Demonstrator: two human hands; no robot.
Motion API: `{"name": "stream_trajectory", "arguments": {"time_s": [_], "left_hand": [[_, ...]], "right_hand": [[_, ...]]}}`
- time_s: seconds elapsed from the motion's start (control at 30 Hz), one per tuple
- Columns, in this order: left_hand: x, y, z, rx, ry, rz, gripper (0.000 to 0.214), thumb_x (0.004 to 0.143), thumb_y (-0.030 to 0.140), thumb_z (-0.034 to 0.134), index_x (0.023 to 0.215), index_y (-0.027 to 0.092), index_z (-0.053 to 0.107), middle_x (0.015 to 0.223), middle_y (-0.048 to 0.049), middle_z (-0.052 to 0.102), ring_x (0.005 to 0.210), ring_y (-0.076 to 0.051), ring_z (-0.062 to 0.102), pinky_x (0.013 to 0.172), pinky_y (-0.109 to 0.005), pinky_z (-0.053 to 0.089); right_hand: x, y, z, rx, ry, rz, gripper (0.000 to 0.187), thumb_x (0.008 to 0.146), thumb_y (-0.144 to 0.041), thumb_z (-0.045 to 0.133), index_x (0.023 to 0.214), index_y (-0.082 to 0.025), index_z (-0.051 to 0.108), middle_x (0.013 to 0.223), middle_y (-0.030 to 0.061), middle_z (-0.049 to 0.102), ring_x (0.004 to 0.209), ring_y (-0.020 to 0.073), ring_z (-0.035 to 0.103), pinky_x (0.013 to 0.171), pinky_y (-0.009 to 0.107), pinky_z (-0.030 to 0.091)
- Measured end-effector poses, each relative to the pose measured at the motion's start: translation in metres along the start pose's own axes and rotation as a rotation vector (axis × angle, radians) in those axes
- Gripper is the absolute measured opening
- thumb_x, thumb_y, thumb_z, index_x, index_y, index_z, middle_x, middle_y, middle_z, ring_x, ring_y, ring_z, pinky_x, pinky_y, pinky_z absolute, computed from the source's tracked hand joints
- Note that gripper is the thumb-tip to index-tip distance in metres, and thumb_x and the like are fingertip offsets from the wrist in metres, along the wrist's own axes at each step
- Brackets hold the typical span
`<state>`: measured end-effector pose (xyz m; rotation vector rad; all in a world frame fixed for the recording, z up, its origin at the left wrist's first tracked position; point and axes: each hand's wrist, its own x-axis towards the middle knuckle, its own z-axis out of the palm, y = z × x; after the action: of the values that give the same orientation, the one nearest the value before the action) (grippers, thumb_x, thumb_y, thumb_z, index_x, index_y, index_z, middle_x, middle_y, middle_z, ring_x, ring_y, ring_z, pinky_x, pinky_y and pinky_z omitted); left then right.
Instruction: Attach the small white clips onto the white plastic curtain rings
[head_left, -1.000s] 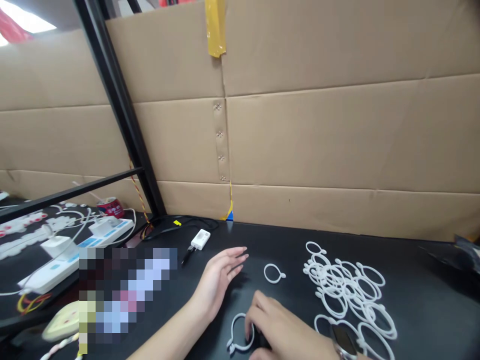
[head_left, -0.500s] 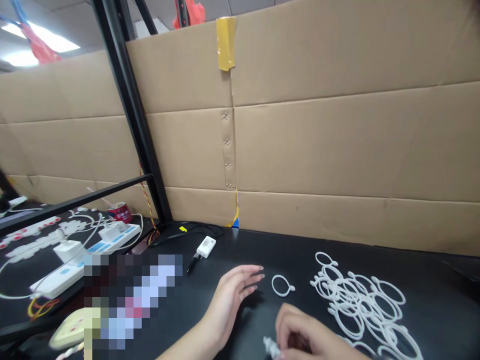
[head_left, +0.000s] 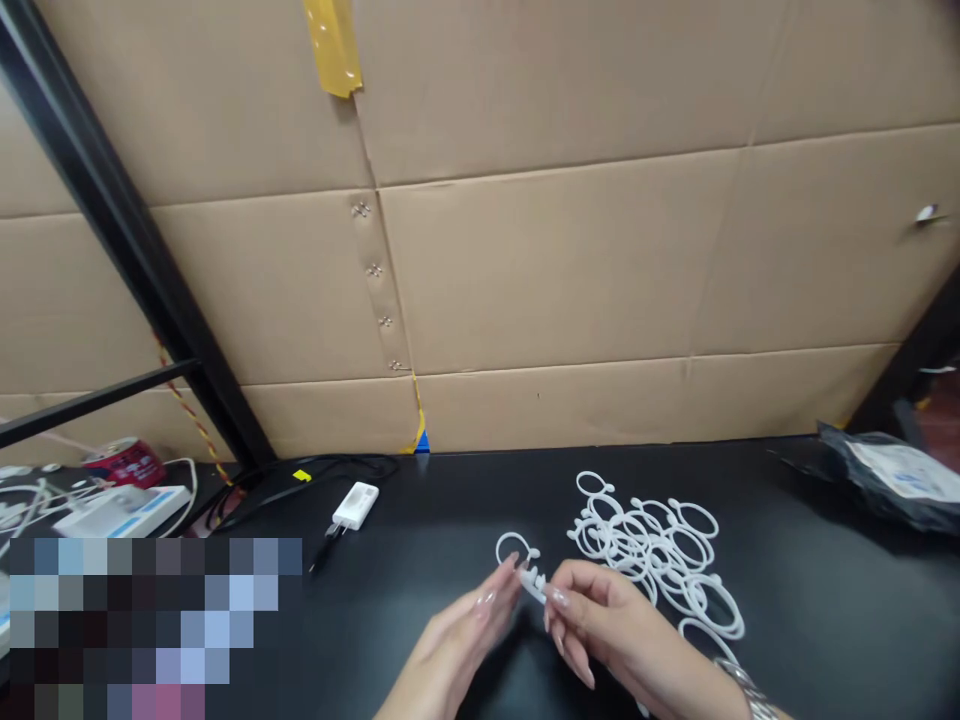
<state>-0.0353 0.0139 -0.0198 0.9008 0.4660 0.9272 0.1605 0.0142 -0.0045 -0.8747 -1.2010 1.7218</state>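
Observation:
My right hand pinches a small white knobbed piece between thumb and fingertips; its exact kind is not clear. My left hand is held edge-on with straight fingers, their tips right beside the piece; I cannot tell whether they touch it. Just beyond the fingertips a single white ring with a small knob lies on the black table, partly covered by my left hand. To the right spreads a pile of similar white rings, overlapping one another and partly hidden behind my right hand.
A white charger plug and black cables lie at left on the table. Farther left are a power strip and a red can. At far right is a black plastic bag. A cardboard wall closes the back.
The view has swung to the right. My right hand has raised the white piece and come close to my left hand, whose fingers are now straighter and closer together.

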Motion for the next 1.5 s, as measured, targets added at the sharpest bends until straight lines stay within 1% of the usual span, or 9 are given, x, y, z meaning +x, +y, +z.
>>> {"name": "stream_trajectory", "arguments": {"time_s": [0.13,0.3,0.5,0.87,1.07,1.23,1.37,1.43,1.5], "left_hand": [[-0.003,0.001,-0.001,0.149,0.001,0.04,0.045,0.081,0.048,0.063,0.122,0.028,0.06,0.139,-0.0032,0.048,0.134,-0.028,0.034,0.114,-0.046,0.017],[-0.01,0.012,0.011,0.553,0.135,-0.012,0.043,0.083,0.046,0.061,0.122,0.027,0.06,0.135,-0.0037,0.052,0.131,-0.028,0.04,0.112,-0.044,0.022],[-0.012,0.009,0.01,0.725,0.08,0.015,0.048,0.085,0.048,0.057,0.129,0.027,0.053,0.132,-0.0047,0.056,0.121,-0.028,0.053,0.104,-0.039,0.038],[-0.012,0.01,0.016,1.023,0.084,0.14,0.051,0.082,0.038,0.061,0.13,0.022,0.051,0.129,-0.0106,0.058,0.115,-0.028,0.059,0.1,-0.039,0.041],[-0.012,0.005,0.015,1.006,0.105,0.158,0.041,0.089,0.04,0.051,0.126,0.022,0.056,0.126,-0.0099,0.06,0.114,-0.028,0.059,0.098,-0.036,0.044],[-0.01,0.007,0.017,0.805,0.201,0.081,0.043,0.083,0.053,0.055,0.108,0.021,0.071,0.12,-0.0097,0.064,0.109,-0.033,0.062,0.095,-0.041,0.047],[-0.007,0.011,0.021,0.575,0.298,0.022,0.048,0.073,0.059,0.064,0.098,0.02,0.075,0.114,-0.0093,0.068,0.118,-0.035,0.055,0.104,-0.044,0.036],[-0.005,0.012,0.021,0.449,0.324,-0.011,0.051,0.067,0.06,0.068,0.095,0.019,0.076,0.109,-0.0107,0.07,0.118,-0.036,0.054,0.105,-0.045,0.034],[-0.005,0.011,0.021,0.339,0.339,-0.049,0.053,0.063,0.06,0.071,0.096,0.018,0.076,0.105,-0.0117,0.072,0.115,-0.036,0.056,0.104,-0.045,0.037]], "right_hand": [[-0.001,0.004,0.0,-0.132,0.001,-0.009,0.036,0.08,-0.05,0.062,0.069,-0.016,0.054,0.057,-0.0031,0.059,0.037,0.0044,0.046,0.037,0.016,0.034],[-0.005,0.006,0.007,-0.237,0.006,0.028,0.036,0.079,-0.049,0.062,0.069,-0.016,0.055,0.054,-0.0032,0.058,0.035,0.0031,0.04,0.035,0.015,0.03],[-0.011,0.01,0.016,-0.192,-0.062,-0.001,0.03,0.079,-0.043,0.066,0.076,-0.014,0.059,0.063,-0.0013,0.06,0.045,0.0057,0.051,0.047,0.018,0.04],[-0.01,0.013,0.016,-0.172,-0.074,-0.03,0.022,0.076,-0.034,0.072,0.078,-0.017,0.058,0.064,-0.004,0.055,0.055,0.0099,0.056,0.055,0.023,0.045],[-0.008,0.02,0.014,-0.25,-0.085,-0.17,0.012,0.08,-0.025,0.067,0.09,-0.02,0.062,0.09,0.0004,0.052,0.064,0.01,0.056,0.059,0.025,0.049],[-0.011,0.021,0.015,-0.257,-0.051,-0.257,0.037,0.084,-0.016,0.059,0.116,-0.028,0.044,0.086,-0.0013,0.057,0.075,0.0147,0.062,0.075,0.032,0.051],[-0.019,0.016,0.015,-0.599,0.103,-0.502,0.046,0.083,-0.009,0.054,0.119,-0.034,0.042,0.102,0.0016,0.052,0.077,0.0138,0.061,0.079,0.033,0.051],[-0.023,0.013,0.016,-0.835,0.066,-0.592,0.044,0.081,-0.007,0.055,0.115,-0.033,0.049,0.097,0.0019,0.053,0.073,0.0138,0.06,0.073,0.029,0.053],[-0.025,0.011,0.017,-1.003,-0.03,-0.569,0.039,0.079,-0.008,0.059,0.112,-0.029,0.054,0.096,0.0038,0.056,0.074,0.0153,0.062,0.066,0.026,0.054]]}}
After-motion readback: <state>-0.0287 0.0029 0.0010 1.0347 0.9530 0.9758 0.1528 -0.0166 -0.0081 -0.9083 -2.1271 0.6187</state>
